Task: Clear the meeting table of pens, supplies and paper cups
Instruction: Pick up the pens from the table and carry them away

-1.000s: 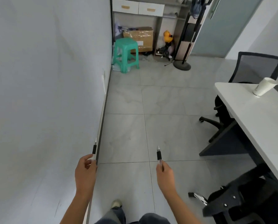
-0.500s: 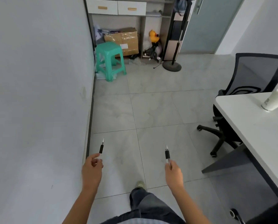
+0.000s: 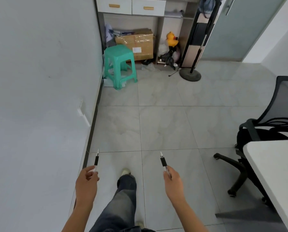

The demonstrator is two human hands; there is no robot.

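My left hand (image 3: 86,183) pinches a clear pen with a black grip (image 3: 96,159), tip pointing up and away over the floor. Another pen of the same kind (image 3: 163,162) is held upright in my right hand (image 3: 173,184). Both hands are out in front of me above the grey tiles, apart from each other. The white meeting table (image 3: 274,173) shows only its corner at the right edge. No cup is in view.
A white wall runs along my left. Ahead stand a green plastic stool (image 3: 119,64), a cardboard box (image 3: 137,43), a yellow duck toy (image 3: 172,39) and a round stand base (image 3: 190,75) by shelving. A black mesh office chair (image 3: 264,131) stands beside the table. My leg steps forward between my arms.
I have walked forward toward the shelving, so the stool and box look nearer. The table has slid toward the right edge and the paper cup has left the view. Both hands still hold their pens.
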